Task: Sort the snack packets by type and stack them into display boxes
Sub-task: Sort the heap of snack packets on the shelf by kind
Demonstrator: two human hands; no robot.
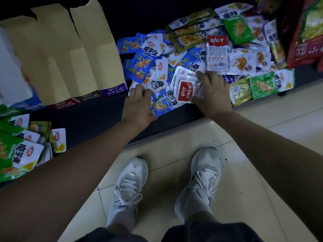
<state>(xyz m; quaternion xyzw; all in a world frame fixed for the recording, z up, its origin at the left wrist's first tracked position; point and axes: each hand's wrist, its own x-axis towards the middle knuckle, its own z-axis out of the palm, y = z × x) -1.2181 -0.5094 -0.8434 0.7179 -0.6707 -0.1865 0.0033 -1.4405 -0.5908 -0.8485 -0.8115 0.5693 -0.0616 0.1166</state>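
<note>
**Red-and-white packets held at the pile's near edge**

We find the right hand (212, 95) grasping a stack of red-and-white packets (186, 90) at 12 o'clock, on the mixed pile (218, 55) covering the dark surface (97, 112). The left hand (138, 105) lies curled against a blue packet (162, 103); we cannot tell whether it grips. Cardboard boxes (70, 55) stand at 10 o'clock.

At the near edge of the dark table (97, 110), the right hand (212, 96) grips a small stack of red-and-white packets (185, 89), fingers curled round it. The left hand (138, 105), just beside it, lies with bent fingers on the blue packets (161, 103); whether it holds one cannot be told. Behind them a loose heap of mixed packets (241, 60) spreads toward the table's right edge, open cardboard boxes (83, 55) stand in a row at the far left, and green packets (15, 151) lie near the left corner.
</note>
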